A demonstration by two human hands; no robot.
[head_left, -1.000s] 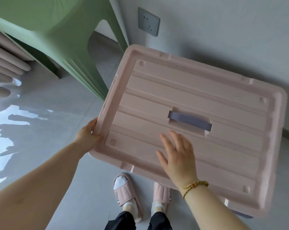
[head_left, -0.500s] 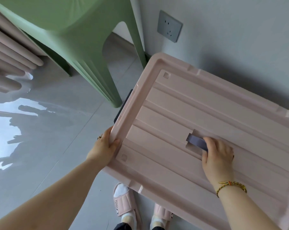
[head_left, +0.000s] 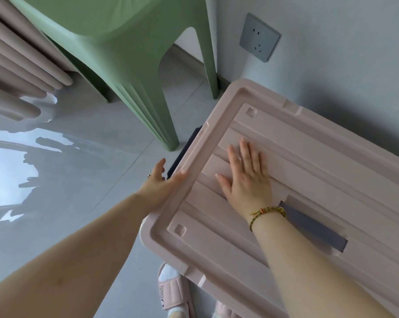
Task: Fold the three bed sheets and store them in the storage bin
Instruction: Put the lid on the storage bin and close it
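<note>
Right hand (head_left: 246,177) has left the grey handle (head_left: 315,228) and now lies flat on the storage bin lid (head_left: 331,143), fingers straight and spread, palm down near the lid's left edge, holding nothing. The left hand (head_left: 159,182) has let go of its grip on that edge: its fingers are straight and only the thumb rests on the raised rim, just beside a dark latch (head_left: 184,152) on the bin's side. The pink lid sits level (the bin's body is almost wholly hidden under it) on the grey tiled floor (head_left: 79,175), its far edge by the wall. A woven bracelet (head_left: 266,213) circles the right wrist. A green stool (head_left: 116,53) stands just beside the lid's far left corner, a grey wall socket (head_left: 259,37) above it. Pink slippers (head_left: 173,292) show below the lid's near edge.
</note>
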